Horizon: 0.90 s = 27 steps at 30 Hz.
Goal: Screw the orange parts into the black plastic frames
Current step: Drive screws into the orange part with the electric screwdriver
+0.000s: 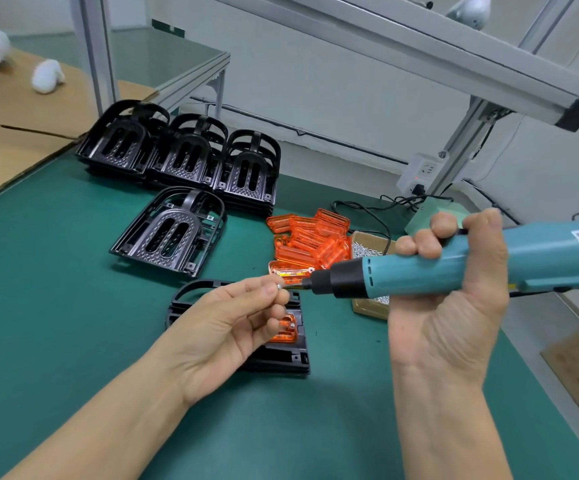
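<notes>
My right hand (454, 299) grips a teal electric screwdriver (419, 268), held level with its bit pointing left. Against that bit tip, my left hand (225, 327) pinches a small silver screw (280, 286) between thumb and fingers. Under my left hand a black plastic frame (281, 358) lies on the green mat, with an orange part (286, 329) seated in it and half hidden by my fingers. A pile of loose orange parts (310, 240) sits just beyond the screwdriver's bit.
Stacks of black frames (180, 150) stand at the back, one single frame (170, 230) in front of them. A cardboard box of screws (367, 251) sits behind the screwdriver. Power socket and cables (419, 174) at the back right; cardboard sheet (14, 126) far left.
</notes>
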Each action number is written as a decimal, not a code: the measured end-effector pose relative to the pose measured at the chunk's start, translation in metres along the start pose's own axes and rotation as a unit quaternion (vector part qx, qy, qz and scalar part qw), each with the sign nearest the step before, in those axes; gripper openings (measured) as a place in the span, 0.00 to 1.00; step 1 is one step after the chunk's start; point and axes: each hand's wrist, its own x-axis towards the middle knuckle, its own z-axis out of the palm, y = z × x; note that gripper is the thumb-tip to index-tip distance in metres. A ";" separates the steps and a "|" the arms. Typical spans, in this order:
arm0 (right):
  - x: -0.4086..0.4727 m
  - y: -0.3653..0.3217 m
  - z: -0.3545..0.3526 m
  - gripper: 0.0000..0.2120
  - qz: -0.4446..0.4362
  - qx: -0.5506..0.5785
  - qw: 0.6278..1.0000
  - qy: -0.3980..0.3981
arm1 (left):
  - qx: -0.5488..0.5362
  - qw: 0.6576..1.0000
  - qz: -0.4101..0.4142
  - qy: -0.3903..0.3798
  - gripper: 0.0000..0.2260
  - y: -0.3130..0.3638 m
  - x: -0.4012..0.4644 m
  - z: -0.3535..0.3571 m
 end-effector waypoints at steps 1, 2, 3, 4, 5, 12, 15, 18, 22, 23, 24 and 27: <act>0.000 0.000 0.000 0.07 0.000 -0.001 1.000 0.001 | 0.000 1.000 0.001 0.000 0.05 0.000 -0.001 0.000; 0.000 0.000 0.001 0.07 0.000 -0.001 1.000 0.001 | 0.001 1.000 0.002 0.000 0.05 0.000 -0.001 -0.001; 0.000 0.000 0.001 0.06 0.001 -0.001 1.000 0.000 | 0.002 1.000 0.003 0.001 0.05 0.000 -0.001 -0.001; -0.001 0.000 0.001 0.06 0.002 -0.001 1.000 -0.001 | 0.004 1.000 0.004 0.002 0.05 0.000 -0.001 -0.001; -0.001 0.001 0.002 0.06 0.003 -0.001 1.000 -0.003 | 0.007 1.000 0.006 0.002 0.05 0.000 -0.002 -0.002; -0.003 0.005 0.004 0.07 0.016 0.004 1.000 -0.011 | 0.026 0.999 0.025 -0.001 0.05 0.002 -0.007 -0.006; -0.003 0.009 0.005 0.07 0.024 0.018 0.999 -0.016 | 0.039 0.999 0.036 -0.003 0.06 0.005 -0.010 -0.010; -0.005 0.017 0.005 0.06 0.033 0.037 0.998 -0.026 | 0.056 0.997 0.054 0.004 0.06 0.010 -0.013 -0.016; -0.007 0.029 0.006 0.05 0.054 0.040 0.997 -0.034 | 0.122 0.988 0.089 0.035 0.05 0.014 -0.017 -0.024; -0.007 0.031 0.005 0.05 0.058 0.039 0.997 -0.037 | 0.148 0.983 0.101 0.044 0.04 0.015 -0.018 -0.025; -0.007 0.034 0.004 0.05 0.061 0.036 0.997 -0.039 | 0.192 0.973 0.120 0.055 0.03 0.016 -0.019 -0.027; -0.009 0.044 0.000 0.04 0.063 0.015 0.997 -0.044 | 0.440 0.865 0.215 0.109 0.06 0.018 -0.019 -0.034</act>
